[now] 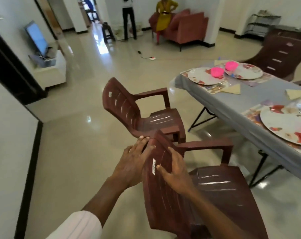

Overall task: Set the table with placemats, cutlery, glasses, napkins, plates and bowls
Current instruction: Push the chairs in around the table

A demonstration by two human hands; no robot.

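A brown plastic chair (217,185) stands in front of me beside the grey-clothed table (246,102). My left hand (134,163) lies flat against the rear of its backrest with straight fingers. My right hand (174,171) rests spread on the front of the backrest. On the table are floral plates (202,76) (249,72) (287,125) on patterned placemats (213,88), two pink bowls (217,72) (231,65) and folded cream napkins (232,88) (294,94). Something shiny near the right edge is too blurred to identify.
A second brown chair (129,109) stands just beyond the first, and a third (281,56) is at the table's far side. Farther off are two standing persons (129,18) (163,16), a red sofa (186,28), a stool (108,31), a TV (36,37) and a floor cable (151,57).
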